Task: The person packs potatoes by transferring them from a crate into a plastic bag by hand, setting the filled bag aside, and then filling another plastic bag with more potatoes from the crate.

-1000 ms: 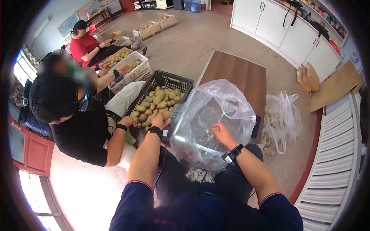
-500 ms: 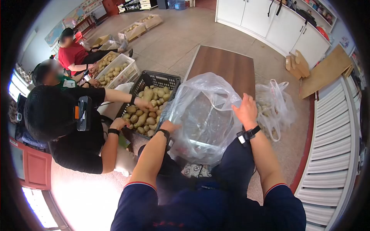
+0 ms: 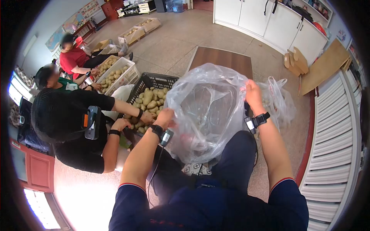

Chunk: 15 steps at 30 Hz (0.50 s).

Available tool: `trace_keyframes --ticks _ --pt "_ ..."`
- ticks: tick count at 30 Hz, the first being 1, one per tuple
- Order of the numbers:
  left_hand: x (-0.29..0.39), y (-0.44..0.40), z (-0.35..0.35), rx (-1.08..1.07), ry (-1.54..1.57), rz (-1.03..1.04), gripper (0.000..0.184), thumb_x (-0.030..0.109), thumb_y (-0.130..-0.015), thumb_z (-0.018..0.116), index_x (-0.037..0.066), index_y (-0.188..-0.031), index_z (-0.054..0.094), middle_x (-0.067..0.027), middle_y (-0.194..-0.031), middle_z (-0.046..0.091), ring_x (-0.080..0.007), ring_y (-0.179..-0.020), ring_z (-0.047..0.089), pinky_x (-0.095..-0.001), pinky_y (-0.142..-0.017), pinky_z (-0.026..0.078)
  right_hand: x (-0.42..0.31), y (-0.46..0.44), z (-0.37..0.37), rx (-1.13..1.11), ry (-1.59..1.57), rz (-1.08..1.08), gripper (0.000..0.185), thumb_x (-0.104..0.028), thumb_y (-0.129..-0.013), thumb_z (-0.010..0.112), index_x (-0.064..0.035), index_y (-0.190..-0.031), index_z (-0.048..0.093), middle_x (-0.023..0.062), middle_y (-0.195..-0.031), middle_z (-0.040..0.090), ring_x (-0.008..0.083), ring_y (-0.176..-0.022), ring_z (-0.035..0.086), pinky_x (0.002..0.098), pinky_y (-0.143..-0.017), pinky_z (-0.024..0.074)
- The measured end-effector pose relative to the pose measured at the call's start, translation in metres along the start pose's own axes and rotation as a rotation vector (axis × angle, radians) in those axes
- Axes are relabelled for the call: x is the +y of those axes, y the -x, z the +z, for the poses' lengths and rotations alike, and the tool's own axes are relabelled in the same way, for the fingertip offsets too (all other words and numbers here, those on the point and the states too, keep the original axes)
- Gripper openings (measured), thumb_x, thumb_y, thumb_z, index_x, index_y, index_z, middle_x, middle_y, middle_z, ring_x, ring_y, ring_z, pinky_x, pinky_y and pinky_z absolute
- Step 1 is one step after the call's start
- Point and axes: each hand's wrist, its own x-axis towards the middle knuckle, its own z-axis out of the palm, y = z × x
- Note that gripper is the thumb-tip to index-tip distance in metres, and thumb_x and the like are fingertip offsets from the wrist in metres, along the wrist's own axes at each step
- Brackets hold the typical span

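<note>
A large clear plastic bag (image 3: 181, 94) stands with its mouth wide between my knees, in front of a brown board. My right hand (image 3: 253, 93) is closed around the bag's right rim. On the opposite side, my left hand (image 3: 166, 118) grips the left edge, its fingertips slightly blurred and partly behind the film. I see no contents through the bag, only folds. Just left of it is a black crate (image 3: 175, 80) of potatoes (image 3: 152, 101), where a co-worker's hand (image 3: 146, 117) reaches in.
A brown wood-look board (image 3: 221, 59) lies behind the bag. At right sits another knotted-looking plastic bag (image 3: 281, 102) with contents I cannot make out. White crates (image 3: 133, 73) of potatoes stand beside two more seated people. A white radiator (image 3: 327, 146) runs along the right.
Both hands have closed on the bag's rim, and the bag is raised and spread higher, covering more of the board. The co-worker's arm has shifted closer to my left hand.
</note>
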Motion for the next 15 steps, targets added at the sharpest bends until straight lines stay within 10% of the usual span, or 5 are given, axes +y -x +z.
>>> trace_keyframes --ticks 9,12,15 --pt "0.104 0.054 0.034 -0.130 0.270 0.362 0.026 0.026 -0.097 0.045 0.008 -0.116 0.047 -0.0074 -0.102 0.056 -0.0296 -0.080 0.068 -0.0396 -0.061 0.058 -0.075 0.016 0.043 -0.079 -0.226 -0.170 0.030 -0.013 -0.100 0.042 -0.0037 -0.123 0.058 0.0079 -0.111 0.068 0.0162 -0.076 0.071 0.0239 -0.060 0.0511" --pt "0.115 0.053 0.045 -0.190 0.277 0.489 0.032 0.033 -0.098 0.047 0.008 -0.118 0.048 -0.0089 -0.107 0.056 -0.0290 -0.085 0.067 -0.0396 -0.065 0.058 -0.097 0.028 0.072 -0.111 -0.085 -0.575 0.029 -0.002 -0.091 0.048 -0.0017 -0.116 0.062 0.0203 -0.117 0.063 0.0351 -0.109 0.062 0.0396 -0.089 0.0497" --pt "0.130 0.074 0.061 -0.206 0.272 0.457 0.040 0.040 -0.097 0.048 0.008 -0.122 0.048 -0.0085 -0.108 0.056 -0.0284 -0.088 0.065 -0.0404 -0.068 0.058 -0.122 0.041 0.095 -0.255 -0.104 -0.659 0.027 0.000 -0.087 0.050 -0.0015 -0.111 0.063 0.0197 -0.122 0.060 0.0363 -0.115 0.057 0.0405 -0.093 0.0474"
